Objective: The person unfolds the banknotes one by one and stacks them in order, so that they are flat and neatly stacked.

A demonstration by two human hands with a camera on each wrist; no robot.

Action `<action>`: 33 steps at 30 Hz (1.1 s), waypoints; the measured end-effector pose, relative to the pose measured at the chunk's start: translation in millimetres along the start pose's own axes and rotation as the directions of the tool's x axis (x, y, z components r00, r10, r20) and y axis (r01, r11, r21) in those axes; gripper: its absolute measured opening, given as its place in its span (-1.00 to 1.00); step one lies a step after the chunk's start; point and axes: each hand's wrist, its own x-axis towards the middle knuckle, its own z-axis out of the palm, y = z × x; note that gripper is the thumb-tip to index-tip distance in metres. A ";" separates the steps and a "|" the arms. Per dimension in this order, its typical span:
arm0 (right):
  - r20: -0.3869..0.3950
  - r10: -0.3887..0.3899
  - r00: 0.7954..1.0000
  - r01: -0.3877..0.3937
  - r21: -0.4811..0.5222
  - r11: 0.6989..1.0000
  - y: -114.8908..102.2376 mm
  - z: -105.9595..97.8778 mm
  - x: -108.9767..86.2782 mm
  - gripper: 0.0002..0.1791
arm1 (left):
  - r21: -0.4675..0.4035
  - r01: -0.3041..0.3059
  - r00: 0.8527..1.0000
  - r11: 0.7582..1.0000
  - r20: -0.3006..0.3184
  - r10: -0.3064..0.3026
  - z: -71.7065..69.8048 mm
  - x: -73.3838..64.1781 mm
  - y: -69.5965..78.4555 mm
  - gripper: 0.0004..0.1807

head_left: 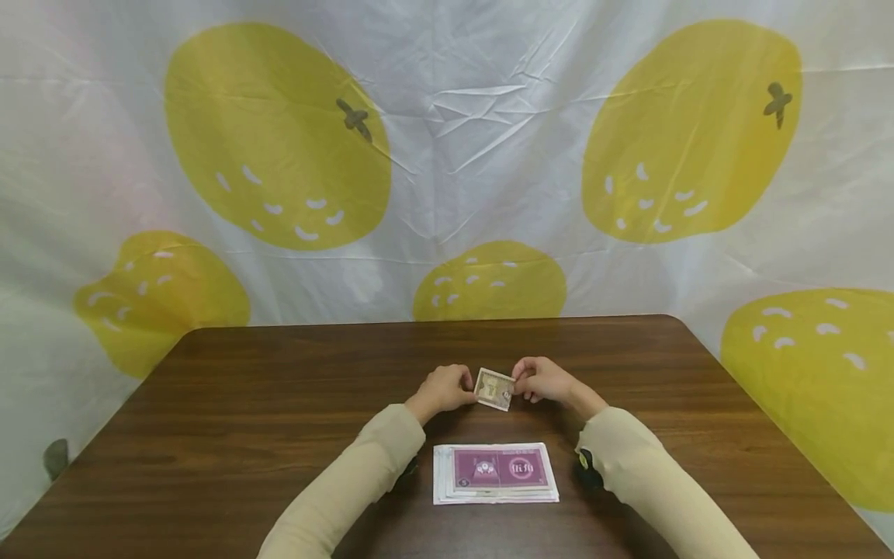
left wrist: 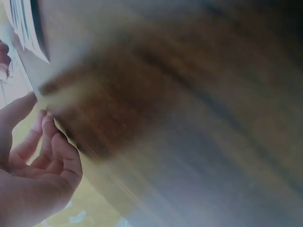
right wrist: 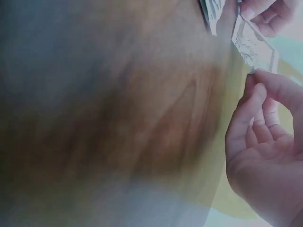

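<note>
A small paper note (head_left: 494, 390), printed brown with a pale border, is held above the table, slightly tilted. My left hand (head_left: 443, 390) has its thumb and fingertips at the note's left edge. At the opposite edge my right hand (head_left: 545, 380) pinches a corner between thumb and forefinger. The right wrist view shows the note (right wrist: 255, 49) stretched between both hands, with the other fingers of the right hand (right wrist: 265, 137) curled in. Nearer the body lies a stack of paper notes (head_left: 499, 472), a purple printed one on top, its white edges uneven.
The brown wooden table (head_left: 279, 388) reaches back to a white curtain (head_left: 482, 155) printed with big yellow fruit. Both beige sleeves (head_left: 349, 473) flank the stack. A dark wrist device (head_left: 589, 468) shows at the right cuff.
</note>
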 end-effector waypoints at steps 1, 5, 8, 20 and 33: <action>-0.003 -0.002 1.000 0.003 0.025 1.000 1.0 -0.6 -0.5 -0.83 | -0.021 -0.020 1.000 1.000 -0.011 0.020 -0.4 0.2 -0.8 -0.83; -0.018 0.010 1.000 -0.007 0.125 0.992 5.6 -3.7 -2.5 -0.83 | -0.149 -0.104 0.992 0.983 -0.085 0.092 -3.5 0.9 -3.6 -0.88; -0.017 0.029 0.999 -0.025 0.178 0.984 6.4 -5.0 -5.2 -0.83 | -0.268 -0.114 0.989 0.957 -0.126 0.083 -6.1 0.8 -4.0 -0.88; 0.018 -0.018 1.000 0.017 0.024 1.000 -4.5 -9.6 -14.5 -0.75 | -0.341 -0.179 0.983 0.923 -0.107 0.151 -7.1 0.3 -4.4 -0.89; -0.014 -0.092 0.996 0.092 -0.014 0.996 -23.4 -8.9 -24.6 -0.81 | -0.363 -0.215 0.977 0.907 -0.064 0.205 -11.3 -1.7 3.8 -0.88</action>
